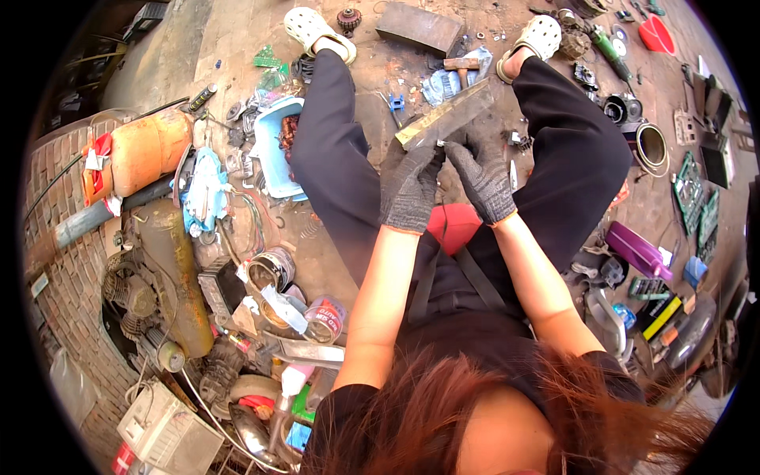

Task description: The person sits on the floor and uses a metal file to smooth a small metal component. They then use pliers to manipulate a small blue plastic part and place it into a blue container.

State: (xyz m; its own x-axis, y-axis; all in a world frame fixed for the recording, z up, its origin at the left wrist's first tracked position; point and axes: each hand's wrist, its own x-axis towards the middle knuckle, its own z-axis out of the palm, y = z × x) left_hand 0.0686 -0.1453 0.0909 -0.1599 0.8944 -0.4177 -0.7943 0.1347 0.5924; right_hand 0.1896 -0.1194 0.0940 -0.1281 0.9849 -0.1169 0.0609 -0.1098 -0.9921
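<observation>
Both my hands wear dark grey knit gloves and meet between my knees. My left hand (409,188) is closed, its fingers bent toward the other hand. Facing it, my right hand (481,180) is curled with the thumb pointing inward. A tiny pale bit (441,143) shows at the fingertips between them; its kind is too small to tell. Just beyond the fingers lies a long rectangular metal block (447,115) with a worn yellowish edge. A hammer (461,66) rests on a blue cloth (443,85) behind that block.
A light blue basin (273,150) with reddish-brown scrap sits left of my leg. Further left are an orange gas cylinder (146,150) and cans (271,269). A green angle grinder (609,54), a red bowl (657,36) and circuit boards (690,190) lie on the right.
</observation>
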